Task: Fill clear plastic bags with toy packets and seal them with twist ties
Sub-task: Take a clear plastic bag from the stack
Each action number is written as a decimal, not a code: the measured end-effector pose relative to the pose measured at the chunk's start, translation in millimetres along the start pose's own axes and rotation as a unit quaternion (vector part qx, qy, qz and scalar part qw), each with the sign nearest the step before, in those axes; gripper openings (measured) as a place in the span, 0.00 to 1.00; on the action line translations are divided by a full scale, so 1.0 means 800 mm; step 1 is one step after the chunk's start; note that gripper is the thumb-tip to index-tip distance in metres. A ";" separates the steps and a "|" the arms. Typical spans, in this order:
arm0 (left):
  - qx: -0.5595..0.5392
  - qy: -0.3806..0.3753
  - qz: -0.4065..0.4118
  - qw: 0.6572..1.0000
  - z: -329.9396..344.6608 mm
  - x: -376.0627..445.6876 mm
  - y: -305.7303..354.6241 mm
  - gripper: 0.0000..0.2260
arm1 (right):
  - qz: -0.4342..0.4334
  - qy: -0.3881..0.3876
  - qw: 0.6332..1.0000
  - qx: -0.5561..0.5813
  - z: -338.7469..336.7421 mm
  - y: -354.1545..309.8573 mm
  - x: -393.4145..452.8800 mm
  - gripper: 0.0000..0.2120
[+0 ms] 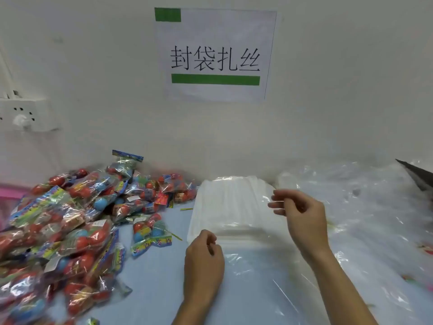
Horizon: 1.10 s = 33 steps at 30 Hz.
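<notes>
Pinching a clear plastic bag (253, 252) at two spots, you have your left hand (204, 259) curled with thumb and fingertips nipped on the film at its left edge, and your right hand (302, 219) raised higher, thumb and forefinger nipped on the film near the far right of the bag, other fingers loosely bent. Bag hangs between both hands, draped over the stack of clear bags (232, 207) that lies flat on the table (159, 273) near its back edge, centre. Whether the bag mouth is parted yet, can't tell, film too transparent. Toy packets (70, 226), red and blue balls in crinkly wrappers, heaped across the left half of the table up to the back edge; one packet (150, 233) lies apart just left of the stack. Thin yellow-green twist tie (186, 209) on the table touching the stack's left side, another (176, 236) beside the lone packet. More loose clear film (365, 207) piled along the right side. Pink tray (9, 195) at the left edge, partly hidden by packets. Wall behind carries a paper sign (215, 55) with green bars and a white power outlet (25, 116) at left.
</notes>
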<state>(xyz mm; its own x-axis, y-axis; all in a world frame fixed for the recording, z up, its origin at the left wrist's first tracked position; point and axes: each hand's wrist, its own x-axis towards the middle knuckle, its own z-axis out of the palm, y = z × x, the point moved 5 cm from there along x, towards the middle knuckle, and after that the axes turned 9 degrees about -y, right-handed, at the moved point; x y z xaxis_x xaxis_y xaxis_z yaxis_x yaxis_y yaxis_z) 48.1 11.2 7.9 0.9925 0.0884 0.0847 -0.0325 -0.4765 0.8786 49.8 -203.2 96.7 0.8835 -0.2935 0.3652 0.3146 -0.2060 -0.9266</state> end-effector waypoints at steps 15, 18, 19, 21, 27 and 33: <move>0.026 0.012 0.019 0.999 0.007 0.003 -0.005 0.08 | 0.078 0.070 0.954 -0.279 -0.039 0.086 -0.020 0.13; 0.020 0.010 0.019 1.000 0.007 0.004 -0.005 0.08 | 0.052 0.132 0.965 -0.222 -0.053 0.078 -0.020 0.08; 0.018 0.008 0.020 1.000 0.007 0.004 -0.006 0.08 | 0.037 0.147 0.968 -0.199 -0.056 0.074 -0.021 0.09; 0.002 0.005 0.024 1.000 0.007 0.005 -0.006 0.08 | -0.001 0.174 0.972 -0.160 -0.056 0.064 -0.023 0.09; -0.097 0.031 0.064 0.993 -0.004 0.003 0.000 0.13 | -0.138 0.182 0.962 -0.150 -0.016 0.034 -0.033 0.11; -0.239 0.046 0.088 0.966 -0.017 0.007 -0.003 0.15 | -0.248 0.027 0.944 -0.217 0.047 0.015 -0.054 0.14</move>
<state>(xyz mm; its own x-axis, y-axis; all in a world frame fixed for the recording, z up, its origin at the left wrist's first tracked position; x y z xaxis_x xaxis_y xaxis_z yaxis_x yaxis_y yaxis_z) 52.3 24.8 12.3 0.9526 0.1308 0.2746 -0.2724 -0.0353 0.9615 28.9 -158.0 66.3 0.6427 -0.1046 0.7589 0.5028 -0.6898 -0.5209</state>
